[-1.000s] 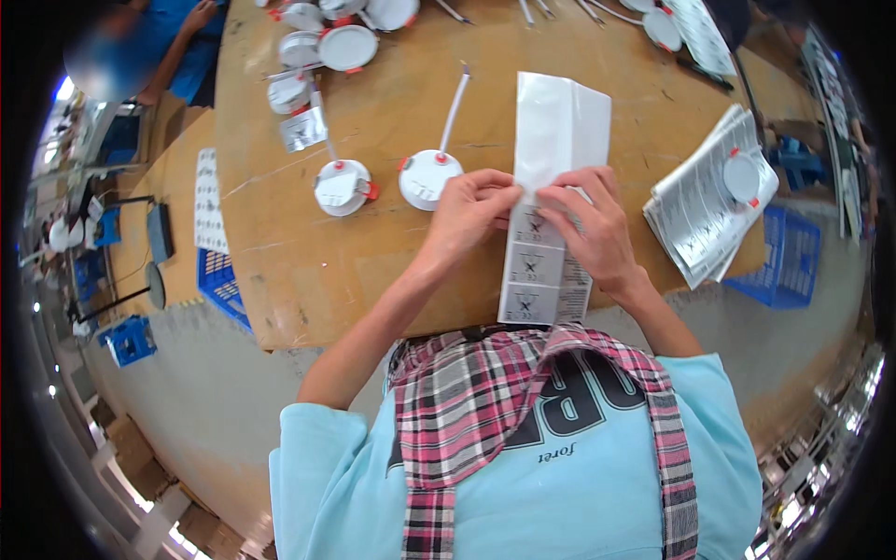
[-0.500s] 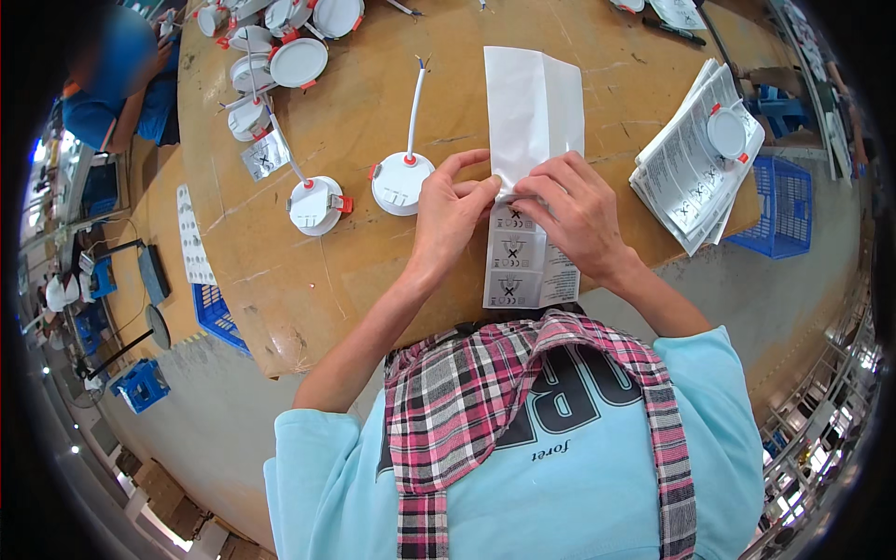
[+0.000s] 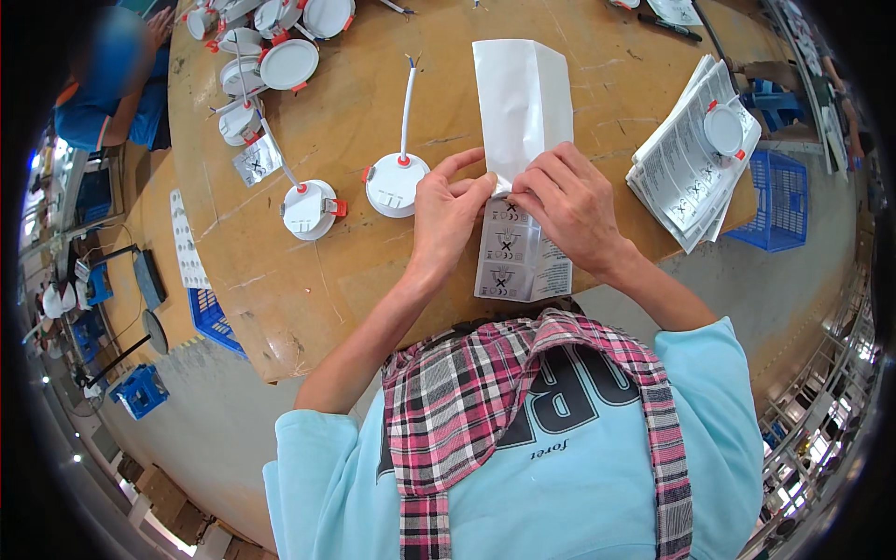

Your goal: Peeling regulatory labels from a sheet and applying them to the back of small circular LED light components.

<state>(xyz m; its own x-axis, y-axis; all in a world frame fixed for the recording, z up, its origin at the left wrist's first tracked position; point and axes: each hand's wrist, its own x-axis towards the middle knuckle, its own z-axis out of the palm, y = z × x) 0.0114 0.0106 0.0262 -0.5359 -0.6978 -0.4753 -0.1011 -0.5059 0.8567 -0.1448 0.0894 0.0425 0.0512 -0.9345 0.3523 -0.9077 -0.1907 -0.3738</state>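
At the brown table, a label strip is pinched between fingertips of the left hand and right hand (presumably for steadiness).

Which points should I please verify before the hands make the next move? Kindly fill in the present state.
1. Left hand has its grip on the printed sheet: ok, at the left edge.
2. Right hand has its grip on the same sheet: ok, beside the left fingertips.
3. Sheet lies smooth: not ok, it is puckered at the fingers.
4. Left hand is clear of the nearest lamp: cannot tell, they almost meet in this view.
5. Paper stack is apart from the sheet: ok, off to the right.
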